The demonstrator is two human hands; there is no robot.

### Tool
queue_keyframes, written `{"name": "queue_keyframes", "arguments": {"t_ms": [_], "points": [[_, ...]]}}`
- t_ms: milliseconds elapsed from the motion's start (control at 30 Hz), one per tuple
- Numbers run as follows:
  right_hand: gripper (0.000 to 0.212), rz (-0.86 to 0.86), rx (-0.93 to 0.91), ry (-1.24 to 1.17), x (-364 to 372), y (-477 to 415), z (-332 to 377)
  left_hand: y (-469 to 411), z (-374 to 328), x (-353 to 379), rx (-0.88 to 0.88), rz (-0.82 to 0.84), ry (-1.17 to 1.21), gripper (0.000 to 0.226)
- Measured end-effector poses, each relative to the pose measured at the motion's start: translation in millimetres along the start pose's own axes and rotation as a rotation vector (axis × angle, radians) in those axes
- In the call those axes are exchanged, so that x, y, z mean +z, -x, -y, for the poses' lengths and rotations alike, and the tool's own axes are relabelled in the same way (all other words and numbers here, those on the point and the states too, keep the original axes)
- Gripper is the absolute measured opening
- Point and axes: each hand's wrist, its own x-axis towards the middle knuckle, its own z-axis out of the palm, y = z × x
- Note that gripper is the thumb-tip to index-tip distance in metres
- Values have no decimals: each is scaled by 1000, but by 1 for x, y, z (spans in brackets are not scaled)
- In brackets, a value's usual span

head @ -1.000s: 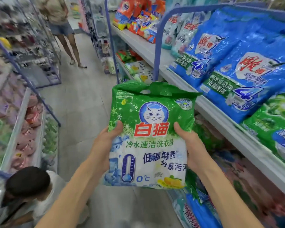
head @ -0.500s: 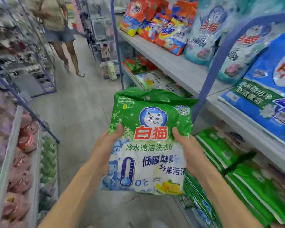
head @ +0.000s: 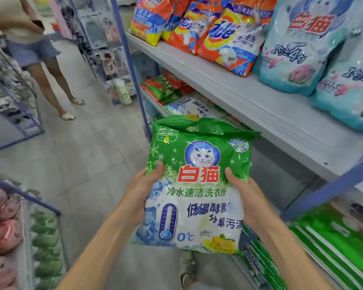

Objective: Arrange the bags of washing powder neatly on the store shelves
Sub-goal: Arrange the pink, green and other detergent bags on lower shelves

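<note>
Green-and-white washing powder bag held upright in the aisle, off the shelves. Left hand and right hand grip its opposite edges, thumbs on its front. White shelf alongside right carries orange bags and teal bags.

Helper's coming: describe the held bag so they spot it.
Find the grey shelf on the right. Before it, left hand and right hand grip a bag. Unlike the orange bags and teal bags above, it is green-topped with a thermometer.
</note>
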Motion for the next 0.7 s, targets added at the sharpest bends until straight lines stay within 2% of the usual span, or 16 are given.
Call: {"name": "queue_keyframes", "arguments": {"t_ms": [67, 200, 267, 367, 500, 633, 700], "points": [[45, -9, 1, -22, 14, -28, 8, -30, -15, -9, -30, -9, 8, 59], [41, -56, 18, -52, 38, -79, 20, -93, -45, -29, -60, -46, -22, 105], [41, -78, 17, -53, 47, -97, 23, -116, -59, -35, -83, -31, -59, 100], [45, -181, 12, -79, 59, -125, 26, -151, -77, -43, -94, 39, -97, 62], [62, -312, -13, -112, 80, -160, 25, -212, -98, -60, -143, 97, -156, 77], [70, -433, -49, -188, 113, -187, 20, -270, -116, -81, -206, 188, -208, 88], [95, -530, -63, -207, 133, -199, 15, -298, -124, -94, -265, 228, -195, 97]]}}
